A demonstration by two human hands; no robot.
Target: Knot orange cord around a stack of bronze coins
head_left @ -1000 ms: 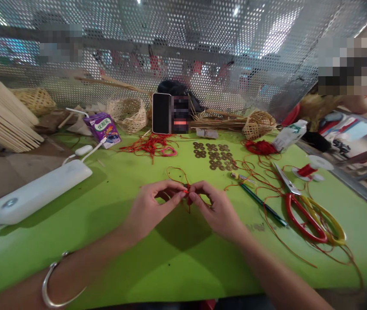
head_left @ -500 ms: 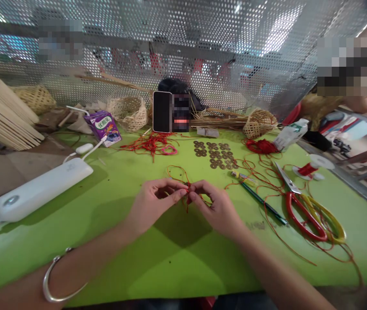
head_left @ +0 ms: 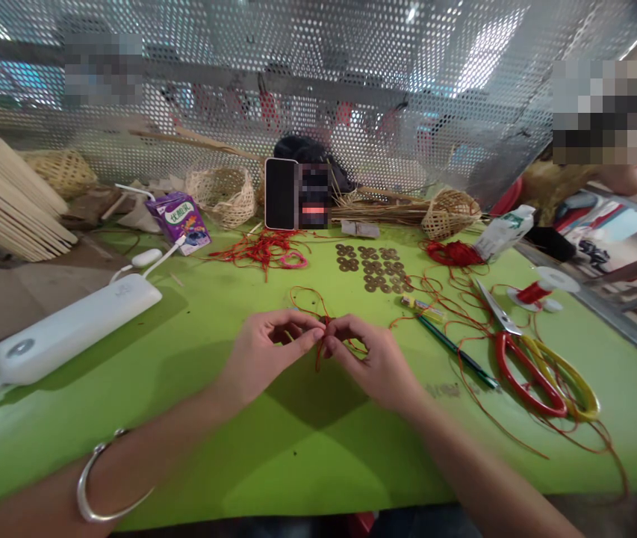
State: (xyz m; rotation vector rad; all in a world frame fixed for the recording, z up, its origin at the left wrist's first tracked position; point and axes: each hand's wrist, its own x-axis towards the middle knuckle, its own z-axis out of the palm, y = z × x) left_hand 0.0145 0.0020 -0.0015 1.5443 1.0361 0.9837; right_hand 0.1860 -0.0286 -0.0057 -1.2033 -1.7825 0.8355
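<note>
Both my hands meet over the middle of the green tabletop (head_left: pixel 217 471), fingertips almost touching. Thumb and forefinger of my left hand (head_left: pixel 273 347) pinch a thin red cord (head_left: pixel 308 290). From the other side, my right hand (head_left: pixel 371 359) pinches the same cord. One loop of it arches out beyond the fingers onto the table, and a short end hangs below them. The spot where the cord is gripped is mostly covered by my fingertips. Beyond my hands lie several round brown coins (head_left: pixel 384 269) laid out in groups.
Scissors (head_left: pixel 525 359) with red and yellow handles, a green pen (head_left: pixel 458 353) and a thread spool (head_left: pixel 539 291) lie at right. Tangled red cords (head_left: pixel 265 250), a phone (head_left: pixel 281 194) and a purple drink carton (head_left: pixel 181 220) stand behind. A white elongated device (head_left: pixel 77 329) is at left.
My right fingertips have shifted slightly at the pinch, and the hanging cord end has swung a little to the left. Both hands stay in nearly the same place.
</note>
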